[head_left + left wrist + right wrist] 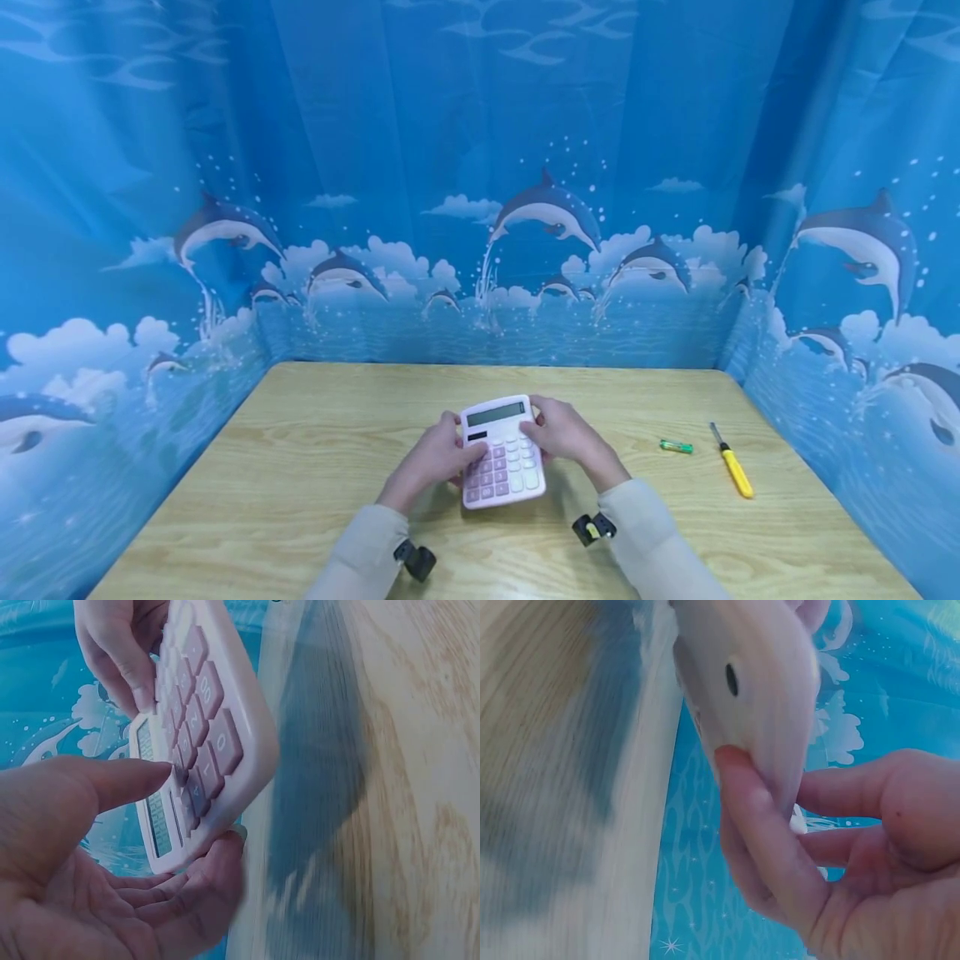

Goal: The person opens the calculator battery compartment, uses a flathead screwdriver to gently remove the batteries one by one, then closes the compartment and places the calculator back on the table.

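Observation:
Both hands hold a pale pink calculator above the table, its keys and display facing up toward the head camera. On its left edge the left hand grips it, thumb over the keys and fingers curled beneath, as the left wrist view of the calculator shows. The right hand grips the upper right edge, with its thumb on the front. In the right wrist view, fingers press against the underside, where a small dark oval spot is visible on the casing.
A green battery lies on the wooden table to the right. Beside it is a screwdriver with a yellow handle, its shaft pointing away. A blue dolphin-print curtain encloses the back and both sides of the table.

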A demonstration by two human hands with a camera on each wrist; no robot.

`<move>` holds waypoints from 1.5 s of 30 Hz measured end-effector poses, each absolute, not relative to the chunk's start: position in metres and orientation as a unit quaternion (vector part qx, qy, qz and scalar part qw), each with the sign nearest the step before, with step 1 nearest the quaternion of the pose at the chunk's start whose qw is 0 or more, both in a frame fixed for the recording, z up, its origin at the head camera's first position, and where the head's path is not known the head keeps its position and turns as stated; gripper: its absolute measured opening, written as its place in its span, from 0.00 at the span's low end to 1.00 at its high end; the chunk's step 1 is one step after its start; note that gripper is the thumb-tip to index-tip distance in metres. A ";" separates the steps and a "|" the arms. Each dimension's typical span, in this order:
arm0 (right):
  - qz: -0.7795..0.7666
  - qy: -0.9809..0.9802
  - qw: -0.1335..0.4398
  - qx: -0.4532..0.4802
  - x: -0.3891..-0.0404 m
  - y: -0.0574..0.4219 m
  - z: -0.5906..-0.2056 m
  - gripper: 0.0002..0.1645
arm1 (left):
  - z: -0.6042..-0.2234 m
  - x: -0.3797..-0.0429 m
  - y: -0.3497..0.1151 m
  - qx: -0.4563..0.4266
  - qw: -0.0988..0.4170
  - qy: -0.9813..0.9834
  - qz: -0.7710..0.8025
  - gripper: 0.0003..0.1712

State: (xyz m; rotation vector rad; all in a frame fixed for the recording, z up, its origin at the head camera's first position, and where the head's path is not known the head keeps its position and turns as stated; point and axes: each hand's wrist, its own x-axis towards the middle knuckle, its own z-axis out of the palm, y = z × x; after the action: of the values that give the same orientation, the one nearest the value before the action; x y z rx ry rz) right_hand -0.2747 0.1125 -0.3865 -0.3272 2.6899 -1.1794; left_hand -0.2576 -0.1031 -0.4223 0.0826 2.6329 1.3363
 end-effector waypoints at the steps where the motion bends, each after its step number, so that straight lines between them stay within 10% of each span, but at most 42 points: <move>1: -0.395 0.908 0.093 -0.108 -0.275 0.113 -0.387 0.30 | -0.422 -0.258 -0.103 0.030 0.091 0.889 0.447 0.42; 20: -0.372 0.912 0.153 -0.079 -0.272 0.112 -0.404 0.24 | -0.430 -0.252 -0.098 0.066 0.094 0.894 0.434 0.52; 32: -0.342 0.922 0.162 -0.084 -0.276 0.106 -0.405 0.52 | -0.427 -0.252 -0.096 0.051 0.115 0.903 0.411 0.52; 45: -0.302 0.934 0.172 -0.082 -0.285 0.105 -0.406 0.35 | -0.421 -0.266 -0.090 0.042 0.126 0.930 0.342 0.57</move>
State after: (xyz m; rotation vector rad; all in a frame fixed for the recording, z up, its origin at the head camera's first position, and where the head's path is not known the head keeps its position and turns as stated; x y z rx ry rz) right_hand -0.2852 0.1052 -0.4060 -0.2319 2.6513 -0.8561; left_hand -0.2656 -0.0901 -0.4214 0.1222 2.7096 0.9958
